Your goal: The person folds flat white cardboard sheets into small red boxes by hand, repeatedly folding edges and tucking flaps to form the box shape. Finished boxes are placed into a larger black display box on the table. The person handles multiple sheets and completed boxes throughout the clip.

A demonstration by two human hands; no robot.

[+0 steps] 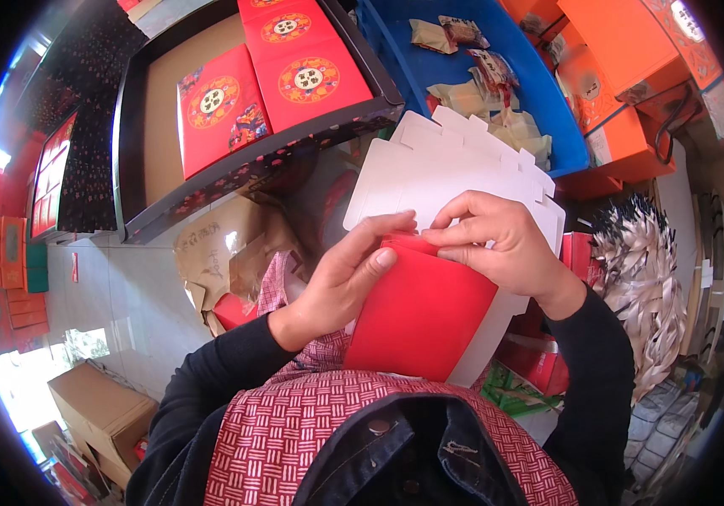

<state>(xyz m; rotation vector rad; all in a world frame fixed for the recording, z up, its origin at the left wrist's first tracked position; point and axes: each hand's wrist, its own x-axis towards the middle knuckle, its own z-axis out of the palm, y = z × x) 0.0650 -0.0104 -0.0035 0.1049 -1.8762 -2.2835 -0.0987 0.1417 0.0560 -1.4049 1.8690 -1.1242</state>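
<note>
Upright against my lap stands a red paperboard box (417, 320), its plain red side facing me. My left hand (337, 282) is closed on its upper left corner, the thumb on the near face and the fingers along the top. At the upper right edge my right hand (497, 244) pinches the top with thumb and fingertips, close to a small red flap (413, 243). The fingertips of the two hands nearly meet there. Behind the box lies a stack of white flat carton blanks (438, 169) with cut tabs, partly hidden by my right hand.
A black patterned tray (252, 181) at the upper left holds several red printed boxes (214, 101). At the back, a blue bin (429, 72) contains several small packets. Orange boxes (624, 51) stand far right, above bundled pale strips (645, 287). Brown paper (231, 244) and a cardboard carton (100, 409) lie left.
</note>
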